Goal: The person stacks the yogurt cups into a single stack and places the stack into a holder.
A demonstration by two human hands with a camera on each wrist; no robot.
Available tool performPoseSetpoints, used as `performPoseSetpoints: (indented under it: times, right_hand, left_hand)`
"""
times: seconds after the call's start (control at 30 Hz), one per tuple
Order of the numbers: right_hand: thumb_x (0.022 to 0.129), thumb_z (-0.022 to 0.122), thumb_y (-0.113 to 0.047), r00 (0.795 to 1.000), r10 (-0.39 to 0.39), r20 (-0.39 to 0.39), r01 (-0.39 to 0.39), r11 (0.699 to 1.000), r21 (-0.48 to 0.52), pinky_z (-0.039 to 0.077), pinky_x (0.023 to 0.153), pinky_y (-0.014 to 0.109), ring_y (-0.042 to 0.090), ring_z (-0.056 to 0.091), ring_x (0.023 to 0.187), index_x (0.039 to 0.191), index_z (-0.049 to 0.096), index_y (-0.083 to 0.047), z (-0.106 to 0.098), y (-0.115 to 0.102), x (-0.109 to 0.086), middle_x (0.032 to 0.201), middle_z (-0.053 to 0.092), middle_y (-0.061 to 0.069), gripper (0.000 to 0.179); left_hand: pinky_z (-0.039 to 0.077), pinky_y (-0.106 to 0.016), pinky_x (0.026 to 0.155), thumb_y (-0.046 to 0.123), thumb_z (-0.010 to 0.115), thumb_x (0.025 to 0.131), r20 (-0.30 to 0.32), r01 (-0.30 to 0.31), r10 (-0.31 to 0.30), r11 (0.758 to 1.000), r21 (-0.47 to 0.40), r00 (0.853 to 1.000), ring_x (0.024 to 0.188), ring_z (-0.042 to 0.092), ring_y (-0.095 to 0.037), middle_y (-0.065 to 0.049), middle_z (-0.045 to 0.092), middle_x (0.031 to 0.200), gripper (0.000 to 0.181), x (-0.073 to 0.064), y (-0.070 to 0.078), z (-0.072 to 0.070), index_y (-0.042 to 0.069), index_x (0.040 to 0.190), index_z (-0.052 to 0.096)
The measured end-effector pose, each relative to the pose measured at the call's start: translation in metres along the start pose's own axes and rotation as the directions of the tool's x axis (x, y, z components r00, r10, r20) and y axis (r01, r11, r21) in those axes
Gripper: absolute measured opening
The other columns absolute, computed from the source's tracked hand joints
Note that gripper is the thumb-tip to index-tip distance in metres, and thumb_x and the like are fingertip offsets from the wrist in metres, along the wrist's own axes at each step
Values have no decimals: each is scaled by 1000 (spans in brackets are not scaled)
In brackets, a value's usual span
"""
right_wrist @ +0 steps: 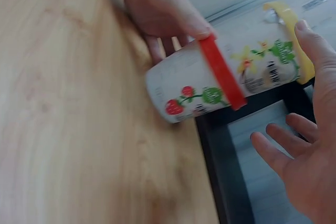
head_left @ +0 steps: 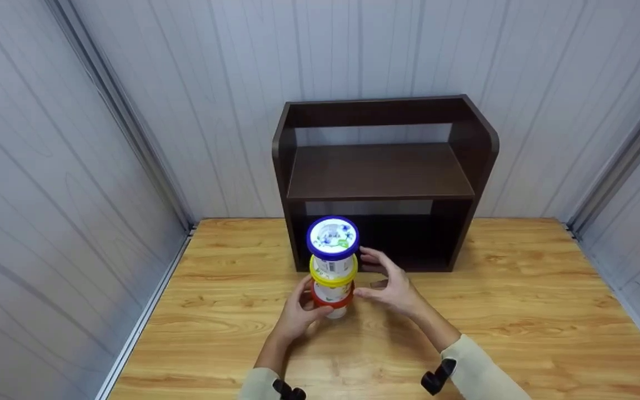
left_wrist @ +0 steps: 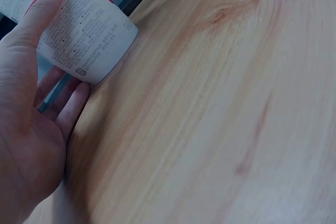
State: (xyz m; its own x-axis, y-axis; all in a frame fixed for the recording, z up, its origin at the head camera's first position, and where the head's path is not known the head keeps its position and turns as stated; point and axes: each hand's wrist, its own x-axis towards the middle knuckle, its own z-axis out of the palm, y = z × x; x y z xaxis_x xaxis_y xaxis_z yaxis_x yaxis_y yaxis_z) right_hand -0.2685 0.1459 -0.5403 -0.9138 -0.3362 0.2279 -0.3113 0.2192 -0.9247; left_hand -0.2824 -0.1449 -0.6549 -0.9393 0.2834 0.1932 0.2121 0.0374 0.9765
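Pale sleeves (head_left: pixel 484 369) reach in from the near edge, and on each cuff sits a small black device (head_left: pixel 438 376). Between the two hands stands an upright stack of three white tubs, on the wooden table (head_left: pixel 214 328), on the near side of a dark brown shelf unit (head_left: pixel 381 172) and before the left part of its lower compartment. At the bottom is the red-lidded tub (right_wrist: pixel 189 92), which carries a strawberry picture; on it stands the yellow-lidded tub (right_wrist: pixel 268 62), with a yellow flower; on top is the blue-lidded tub (head_left: pixel 333 238), with blue flowers on its lid. From the left, the left hand (head_left: pixel 296 318) grips the bottom tub: its thumb presses on the red lid, and its other fingers bend round the farther side, low near the table. On the right side, the right hand (head_left: pixel 395 289) is held open, with fingers spread apart and lightly bent. Its thumb is just beside the yellow-lidded tub, but whether it touches, I cannot tell. Behind the shelf unit, at the far side, rises a whitish panelled wall (head_left: pixel 353 50)
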Motion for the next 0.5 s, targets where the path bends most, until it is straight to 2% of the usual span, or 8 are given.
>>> performPoseSetpoints:
  times: [0.1,0.27,0.37,0.47,0.5]
  right_hand:
    - [94,94,-20,1000,12,27,-12,999,32,58,112,71,57,56,152,169,45,-6,4,6,-3,167,52,33,90]
    - [96,92,-18,998,14,56,-17,998,56,56,114,74,62,51,153,168,43,-1,10,17,-6,166,50,35,89]
    - [96,91,-17,998,16,65,-21,997,74,55,116,73,63,50,154,168,40,2,14,24,-8,167,48,37,90]
    - [97,90,-15,997,20,77,-29,993,112,55,118,69,64,48,156,169,37,4,18,31,-10,169,46,39,91]
    - [98,90,-15,997,21,79,-31,991,127,55,119,68,64,47,156,169,37,5,20,34,-10,169,45,40,91]
  left_hand:
    - [61,-32,113,33,92,97,8,-28,28,1000,-1,1000,134,64,-22,-18,61,148,91,0,-1,0,14,171,43]
    - [61,-35,115,33,93,96,5,-37,37,999,-2,999,135,64,-24,-23,60,149,94,-2,8,2,7,170,42]
    - [61,-34,115,31,94,95,3,-20,20,1000,-16,1000,136,64,-23,-21,60,149,94,0,2,1,9,171,42]
    - [60,-29,114,31,96,93,-8,15,-16,999,-46,1000,135,64,-19,-14,62,149,94,2,-5,0,16,171,45]
    - [60,-29,114,30,95,93,-8,6,-6,999,-42,1000,135,64,-19,-13,62,149,94,2,-7,0,16,171,45]
